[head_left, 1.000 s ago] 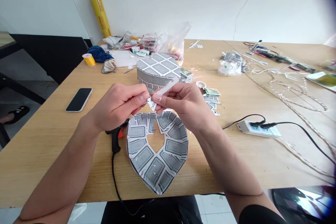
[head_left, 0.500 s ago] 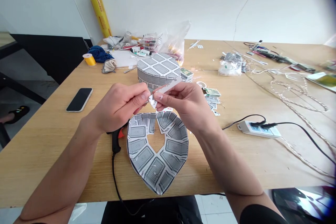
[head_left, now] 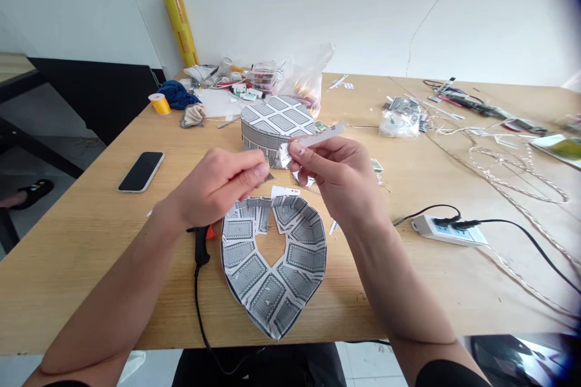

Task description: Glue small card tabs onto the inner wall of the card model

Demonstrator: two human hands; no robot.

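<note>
bench [head_left: 82, 242]: matt wood grain | heart tray [head_left: 272, 266]: printed paper cards | phone [head_left: 141, 171]: glossy black | bag [head_left: 308, 69]: clear plastic

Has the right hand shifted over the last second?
Yes. The right hand, pinching the folded card, has drawn rightward away from the left hand, judged against the heart-shaped card tray below.

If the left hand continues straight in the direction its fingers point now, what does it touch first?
Probably the folded card held by the right hand; the left hand points right toward it across a small gap. Depth is uncertain.
</note>
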